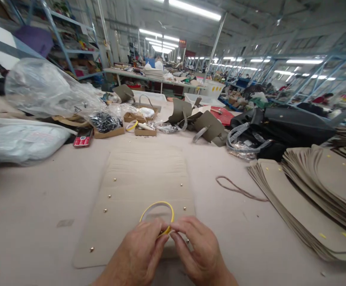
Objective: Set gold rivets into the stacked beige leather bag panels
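A loop of yellow tape (172,210) stands above a beige panel (143,190) with small metal studs along both sides. My left hand (141,248) pinches the tape at the loop's lower right. Right beside it, my right hand (198,248) is closed, thumb and forefinger pressed together at the tape's end, where a small pale bit shows between the fingertips. The fingertips of both hands nearly touch, over the lower part of the panel. What lies under the hands is hidden.
Stacked beige pieces (306,202) fan out at the right, near a brown cord (240,188) and a black bag (294,125). A red phone (83,137), cardboard trays (109,133) and plastic bags (47,87) lie at the back left. Dark flaps (210,126) lie at the back.
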The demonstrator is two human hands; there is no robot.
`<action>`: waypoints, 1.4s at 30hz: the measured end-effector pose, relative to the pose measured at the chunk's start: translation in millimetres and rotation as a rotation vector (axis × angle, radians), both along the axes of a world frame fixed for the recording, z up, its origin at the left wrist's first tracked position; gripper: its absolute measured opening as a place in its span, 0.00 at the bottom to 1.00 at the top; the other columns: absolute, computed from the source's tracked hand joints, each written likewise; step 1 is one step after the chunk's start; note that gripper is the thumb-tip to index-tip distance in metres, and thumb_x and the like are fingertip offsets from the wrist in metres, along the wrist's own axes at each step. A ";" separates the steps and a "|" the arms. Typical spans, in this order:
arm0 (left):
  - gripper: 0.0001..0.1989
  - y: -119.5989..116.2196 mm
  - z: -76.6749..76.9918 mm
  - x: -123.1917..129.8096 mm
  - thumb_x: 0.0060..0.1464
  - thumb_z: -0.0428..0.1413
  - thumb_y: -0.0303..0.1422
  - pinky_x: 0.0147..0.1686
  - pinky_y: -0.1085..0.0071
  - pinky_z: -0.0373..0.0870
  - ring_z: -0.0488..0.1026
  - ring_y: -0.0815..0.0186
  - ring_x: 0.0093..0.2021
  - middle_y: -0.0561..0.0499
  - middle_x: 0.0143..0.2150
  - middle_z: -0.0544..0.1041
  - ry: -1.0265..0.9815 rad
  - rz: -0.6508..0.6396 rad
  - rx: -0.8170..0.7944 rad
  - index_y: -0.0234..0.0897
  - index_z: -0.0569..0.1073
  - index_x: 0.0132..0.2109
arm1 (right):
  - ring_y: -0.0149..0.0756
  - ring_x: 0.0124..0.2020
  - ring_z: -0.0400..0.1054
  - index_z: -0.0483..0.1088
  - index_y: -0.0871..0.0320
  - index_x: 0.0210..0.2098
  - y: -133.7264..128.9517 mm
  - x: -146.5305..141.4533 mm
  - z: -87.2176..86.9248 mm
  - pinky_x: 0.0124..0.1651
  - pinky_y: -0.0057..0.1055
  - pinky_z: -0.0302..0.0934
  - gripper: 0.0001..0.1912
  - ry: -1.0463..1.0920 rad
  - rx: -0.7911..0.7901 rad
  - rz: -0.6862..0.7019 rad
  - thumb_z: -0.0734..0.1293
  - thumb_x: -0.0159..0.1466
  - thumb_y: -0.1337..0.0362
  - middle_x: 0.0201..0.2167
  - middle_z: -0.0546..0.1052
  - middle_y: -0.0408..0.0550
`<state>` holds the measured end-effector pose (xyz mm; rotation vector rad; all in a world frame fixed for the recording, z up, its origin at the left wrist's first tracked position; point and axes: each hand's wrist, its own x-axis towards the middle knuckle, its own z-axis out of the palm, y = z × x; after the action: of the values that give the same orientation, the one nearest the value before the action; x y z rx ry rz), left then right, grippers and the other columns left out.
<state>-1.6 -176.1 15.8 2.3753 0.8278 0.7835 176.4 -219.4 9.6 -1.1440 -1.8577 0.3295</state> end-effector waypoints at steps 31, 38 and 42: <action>0.11 -22.4 -15.0 29.5 0.57 0.42 0.21 0.22 0.69 0.55 0.64 0.65 0.21 0.55 0.22 0.67 0.086 0.044 0.426 0.41 0.59 0.31 | 0.29 0.15 0.64 0.67 0.60 0.22 -25.7 2.7 -17.8 0.22 0.25 0.61 0.14 0.747 -0.891 -0.262 0.70 0.56 0.58 0.13 0.70 0.40; 0.11 -28.5 -32.2 32.9 0.60 0.42 0.22 0.24 0.68 0.53 0.62 0.64 0.23 0.54 0.23 0.66 0.021 0.049 0.362 0.40 0.61 0.32 | 0.29 0.15 0.64 0.68 0.62 0.21 -32.0 -0.3 -13.4 0.21 0.24 0.60 0.17 0.740 -0.879 -0.383 0.74 0.51 0.54 0.13 0.70 0.42; 0.11 -31.0 -26.7 32.3 0.61 0.42 0.23 0.24 0.68 0.53 0.61 0.65 0.22 0.54 0.22 0.65 -0.076 0.018 0.335 0.39 0.62 0.32 | 0.28 0.14 0.62 0.66 0.60 0.22 -30.2 2.4 -21.6 0.21 0.25 0.61 0.16 0.874 -0.942 -0.312 0.72 0.53 0.54 0.13 0.68 0.39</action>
<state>30.7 -207.1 -11.0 2.6089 0.7351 1.0857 178.8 -249.6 -12.0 -1.5081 -0.6956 1.3592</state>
